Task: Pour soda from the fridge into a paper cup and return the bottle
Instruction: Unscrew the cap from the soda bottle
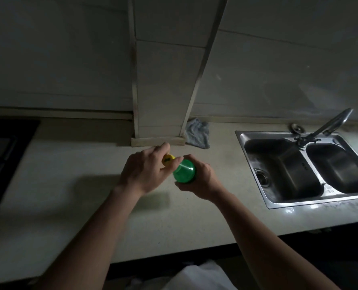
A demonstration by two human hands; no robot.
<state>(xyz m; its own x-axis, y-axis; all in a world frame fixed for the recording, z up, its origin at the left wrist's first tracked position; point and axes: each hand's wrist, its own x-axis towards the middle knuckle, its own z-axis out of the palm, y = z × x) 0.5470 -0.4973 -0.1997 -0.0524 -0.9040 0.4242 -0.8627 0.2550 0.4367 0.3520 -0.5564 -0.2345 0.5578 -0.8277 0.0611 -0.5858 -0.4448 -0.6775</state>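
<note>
A green soda bottle (184, 172) is held over the pale countertop (69, 206), its top leaning away from me and to the left. My right hand (199, 178) grips the bottle's body from the right and below. My left hand (144, 170) pinches the yellow cap (167, 159) at the bottle's neck between thumb and fingers. The lower part of the bottle is hidden behind my right hand. No paper cup is in view.
A steel double sink (299, 170) with a tap (330, 126) lies to the right. A grey cloth (198, 132) sits by the base of a tiled pillar (165, 91). A dark hob (2, 155) is at the left edge.
</note>
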